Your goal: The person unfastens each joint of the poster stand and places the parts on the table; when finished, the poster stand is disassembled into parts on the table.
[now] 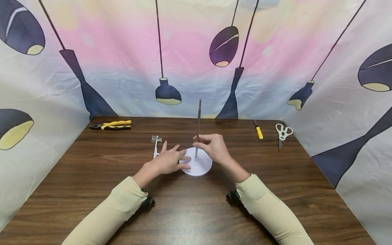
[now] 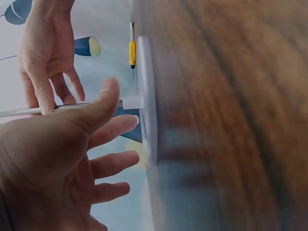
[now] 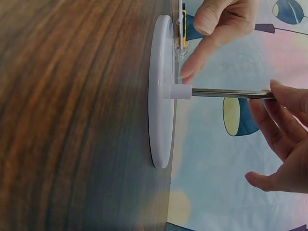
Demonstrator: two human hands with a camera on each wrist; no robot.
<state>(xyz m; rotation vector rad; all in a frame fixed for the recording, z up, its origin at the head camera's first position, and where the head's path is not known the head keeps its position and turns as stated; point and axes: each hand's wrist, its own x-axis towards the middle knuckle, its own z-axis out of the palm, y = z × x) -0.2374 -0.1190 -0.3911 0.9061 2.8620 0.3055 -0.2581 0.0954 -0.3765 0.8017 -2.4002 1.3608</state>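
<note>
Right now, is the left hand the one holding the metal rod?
No, the right hand pinches the metal rod, while the left hand has its fingers spread over the white disc.

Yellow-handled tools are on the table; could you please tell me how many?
2: the pliers at the back left of the table, and the screwdriver at the back right, beside the scissors.

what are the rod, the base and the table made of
Rod: likely metal, polished; shiny, with light and dark streaks along its length.
Base: probably white plastic; smooth, soft sheen, rounded rim.
Table: brown wood grain, slightly glossy; real wood or laminate, I can't tell.
</note>
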